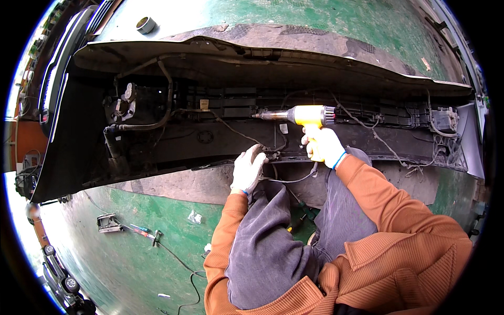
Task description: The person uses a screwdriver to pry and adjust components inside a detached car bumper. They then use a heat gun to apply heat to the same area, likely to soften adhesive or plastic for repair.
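Note:
In my right hand [323,144], which wears a white glove, is a yellow heat gun [307,114]. My fingers wrap its grip, and its long metal nozzle points left over the inside of a dark car bumper [184,139]. My left hand [248,167], also gloved, rests at the near edge of the bumper. Its fingers stretch forward and touch that edge beside a thin wiring harness [236,130]. The bumper lies across in front of me with its hollow side up. A cable [294,180] hangs in a loop between my hands.
A lamp-like unit [125,102] sits in the bumper's left end, a bracket [446,119] in its right. Under it lies a worn mat [157,184]. On the green floor are a tool with a cord [144,232], a small frame [109,223] and a plastic bag [195,217]. Tape roll [145,25] beyond.

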Action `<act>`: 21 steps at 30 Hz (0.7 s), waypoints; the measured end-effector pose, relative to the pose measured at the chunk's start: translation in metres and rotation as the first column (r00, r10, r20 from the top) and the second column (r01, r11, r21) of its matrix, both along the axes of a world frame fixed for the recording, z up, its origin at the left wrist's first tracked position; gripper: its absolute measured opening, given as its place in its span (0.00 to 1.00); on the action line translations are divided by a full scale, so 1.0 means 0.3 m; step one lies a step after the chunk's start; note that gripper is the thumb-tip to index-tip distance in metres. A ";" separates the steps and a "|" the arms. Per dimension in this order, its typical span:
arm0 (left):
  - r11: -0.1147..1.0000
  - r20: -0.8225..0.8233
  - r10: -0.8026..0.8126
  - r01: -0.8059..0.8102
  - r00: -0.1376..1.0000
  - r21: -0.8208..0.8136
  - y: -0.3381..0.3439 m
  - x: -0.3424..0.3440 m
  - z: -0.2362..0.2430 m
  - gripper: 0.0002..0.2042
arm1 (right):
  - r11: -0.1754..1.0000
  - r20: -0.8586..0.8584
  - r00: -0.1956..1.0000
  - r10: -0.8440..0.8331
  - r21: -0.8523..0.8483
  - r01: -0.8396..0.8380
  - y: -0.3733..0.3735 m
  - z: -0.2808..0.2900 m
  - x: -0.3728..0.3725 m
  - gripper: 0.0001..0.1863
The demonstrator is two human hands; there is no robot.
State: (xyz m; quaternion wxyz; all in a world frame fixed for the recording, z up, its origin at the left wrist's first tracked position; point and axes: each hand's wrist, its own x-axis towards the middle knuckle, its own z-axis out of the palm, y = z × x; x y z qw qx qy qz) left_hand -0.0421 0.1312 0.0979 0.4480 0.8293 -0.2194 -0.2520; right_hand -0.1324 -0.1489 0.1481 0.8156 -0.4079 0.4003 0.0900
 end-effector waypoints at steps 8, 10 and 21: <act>1.000 -0.010 0.000 0.000 1.000 0.020 -0.002 0.002 0.004 0.25 | 1.000 -0.010 1.000 0.000 -0.008 0.000 -0.001 0.009 -0.001 0.07; 1.000 0.005 -0.002 0.002 1.000 0.024 -0.001 -0.001 -0.001 0.25 | 1.000 -0.009 1.000 0.003 -0.005 -0.003 0.000 0.010 -0.001 0.07; 1.000 0.001 0.004 -0.004 1.000 0.006 0.001 0.000 -0.014 0.26 | 1.000 0.001 1.000 -0.008 0.021 0.007 -0.011 -0.012 -0.005 0.07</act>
